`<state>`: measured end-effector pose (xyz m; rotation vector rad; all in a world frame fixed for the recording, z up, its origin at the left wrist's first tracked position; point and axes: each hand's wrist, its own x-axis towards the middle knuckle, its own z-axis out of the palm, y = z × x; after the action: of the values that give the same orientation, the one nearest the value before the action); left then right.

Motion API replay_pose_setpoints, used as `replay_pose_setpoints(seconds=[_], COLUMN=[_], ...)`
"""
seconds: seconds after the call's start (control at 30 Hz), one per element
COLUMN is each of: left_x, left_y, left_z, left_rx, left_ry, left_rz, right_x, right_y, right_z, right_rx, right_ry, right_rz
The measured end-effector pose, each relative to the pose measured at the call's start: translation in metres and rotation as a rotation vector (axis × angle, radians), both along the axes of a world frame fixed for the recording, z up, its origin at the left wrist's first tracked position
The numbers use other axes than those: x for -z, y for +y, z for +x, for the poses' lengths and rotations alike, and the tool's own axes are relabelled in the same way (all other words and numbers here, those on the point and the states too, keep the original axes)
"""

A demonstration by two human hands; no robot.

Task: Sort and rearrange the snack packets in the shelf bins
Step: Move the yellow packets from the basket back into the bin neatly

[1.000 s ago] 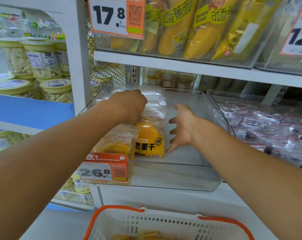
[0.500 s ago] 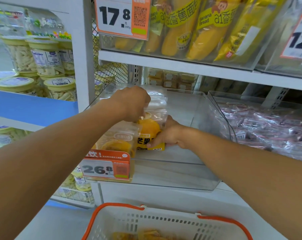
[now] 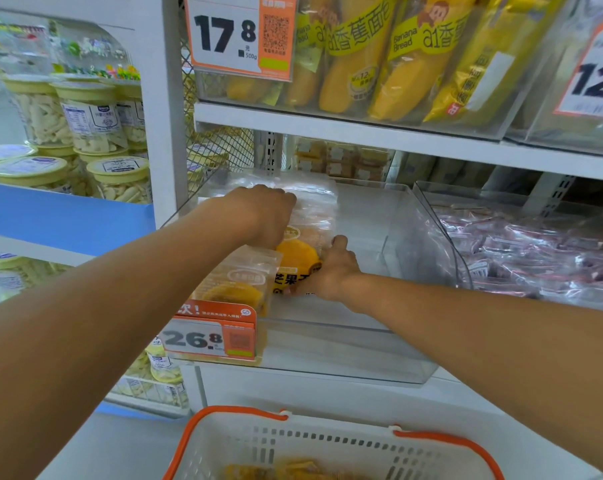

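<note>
Left hand (image 3: 270, 211): reaches into the clear shelf bin (image 3: 414, 244), lying on top of the standing row of snack packets (image 3: 313, 216); its fingers curl down over the packets' tops, though whether they grip cannot be told.
Right hand (image 3: 331, 271): at the front packet (image 3: 294, 261), yellow with black characters; fingers clamped on its lower right edge, thumb up against its side.
Packets: stand in the bin's left part, behind the 26.8 price tag (image 3: 211, 336).
Neighbouring bin (image 3: 535, 247): holds pinkish wrapped packets, just right.
Basket (image 3: 327, 445): white with orange rim, below the shelf, yellow packets inside.
</note>
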<state>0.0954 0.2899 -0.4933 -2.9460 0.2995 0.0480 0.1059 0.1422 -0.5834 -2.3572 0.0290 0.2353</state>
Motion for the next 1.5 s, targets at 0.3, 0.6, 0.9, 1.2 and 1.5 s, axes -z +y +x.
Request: replay_pose_setpoints(seconds=[0.3,0.6,0.9,1.2,1.5], left_x=[-0.004,-0.006,-0.038,-0.013,-0.02], left_y=[0.002,0.004,0.001,-0.003,-0.021], left_z=[-0.002,-0.002,-0.086,-0.135,-0.091], left_rx=[-0.007,0.04,0.384,0.306,0.153], left_ry=[0.045,-0.022,-0.244,-0.38,0.038], left_rz=[-0.068,-0.171,-0.286,-0.123,-0.24], right_x=[-0.004,-0.032,-0.069,-0.033,-0.075], right_y=[-0.007,-0.017,-0.06,-0.064,-0.053], right_z=[0.008,0.001,-0.106,-0.124,-0.057], right_rx=[-0.127,-0.027,-0.006,-0.126,-0.709], right_ry=[0.176,0.176,-0.688,-0.69,-0.104], right_rz=[0.121,0.337,-0.067,-0.014,-0.472])
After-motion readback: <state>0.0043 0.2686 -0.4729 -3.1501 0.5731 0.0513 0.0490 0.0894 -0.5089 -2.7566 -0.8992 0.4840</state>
